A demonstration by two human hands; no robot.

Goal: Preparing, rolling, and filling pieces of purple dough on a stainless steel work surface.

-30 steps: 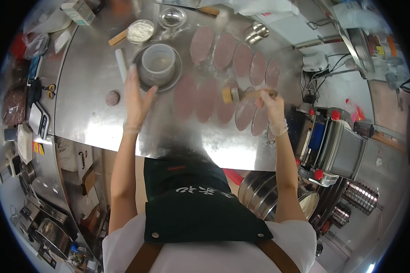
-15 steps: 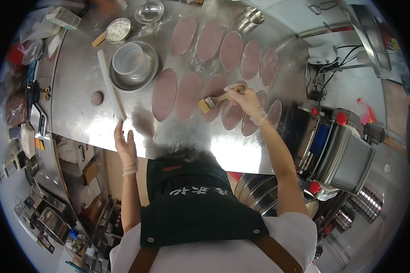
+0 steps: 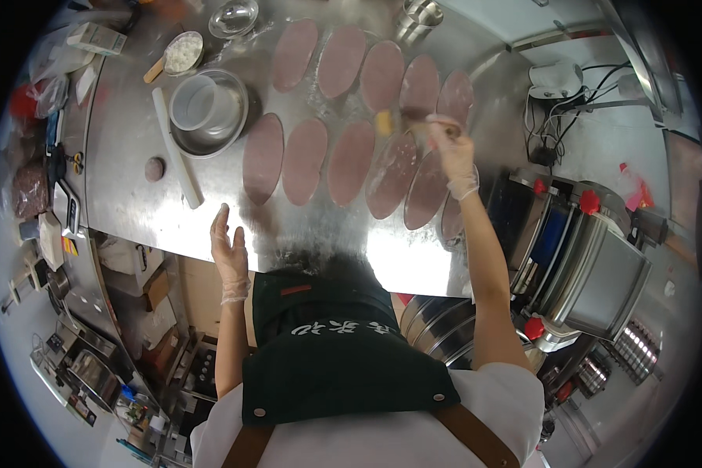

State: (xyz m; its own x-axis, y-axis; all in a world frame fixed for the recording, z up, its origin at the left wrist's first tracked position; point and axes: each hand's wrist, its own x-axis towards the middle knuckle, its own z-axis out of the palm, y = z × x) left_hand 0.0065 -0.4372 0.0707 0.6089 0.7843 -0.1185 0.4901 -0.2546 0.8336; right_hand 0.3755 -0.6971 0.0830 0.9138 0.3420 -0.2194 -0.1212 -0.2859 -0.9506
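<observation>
My right hand [image 3: 455, 156], in a clear glove, grips a pastry brush [image 3: 384, 122] with yellowish bristles; motion blurs its handle. The bristles are over the gap between two rows of flat, pinkish-purple dough ovals. A far-row oval [image 3: 342, 61] looks smooth, while a near-row oval [image 3: 392, 173] below the brush carries white flour specks. My forearm and hand partly cover the near row's right end. Gloved too, my left hand [image 3: 230, 253] hovers at the table's front edge, fingers apart and holding nothing. Closest to it lies a white rolling pin [image 3: 175, 148].
On the steel table [image 3: 125, 207] are a steel bowl [image 3: 240, 125] holding a white plastic tub [image 3: 195, 103], a small dough ball [image 3: 155, 169], a flour-filled sieve [image 3: 184, 52], a glass bowl [image 3: 233, 17] and metal cups [image 3: 419, 19]. A roller machine [image 3: 573, 257] stands to the right.
My right hand and the brush have moved right and away from me, off the near row's middle oval. My left hand has shifted right and nearer me, away from the rolling pin's end.
</observation>
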